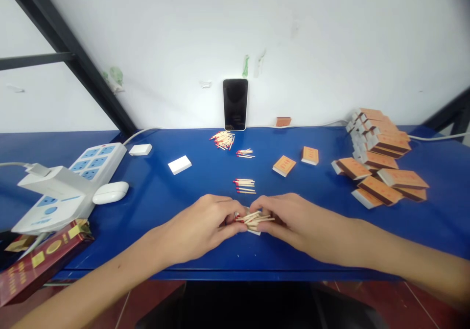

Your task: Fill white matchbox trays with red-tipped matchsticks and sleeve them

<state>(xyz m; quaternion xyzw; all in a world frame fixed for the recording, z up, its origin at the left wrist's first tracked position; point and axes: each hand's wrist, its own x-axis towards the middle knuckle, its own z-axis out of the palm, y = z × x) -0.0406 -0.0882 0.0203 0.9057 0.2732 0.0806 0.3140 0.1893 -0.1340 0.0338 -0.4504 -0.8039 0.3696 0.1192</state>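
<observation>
Between my two hands sits a loose bunch of matches, red heads mostly to the left. My left hand closes on the head end with thumb and fingers. At the plain wooden ends, my right hand is closed in the same way. A white edge shows beneath the bunch, perhaps a matchbox tray; most of it is hidden. Just beyond my hands lies a row of several matches. Farther back are a smaller group of matches and a larger heap of matches.
A phone leans on the wall. Orange matchboxes lie right of centre, with a matchbox pile farther right. Two white pieces, a power strip, a white case and a dark red box are leftward.
</observation>
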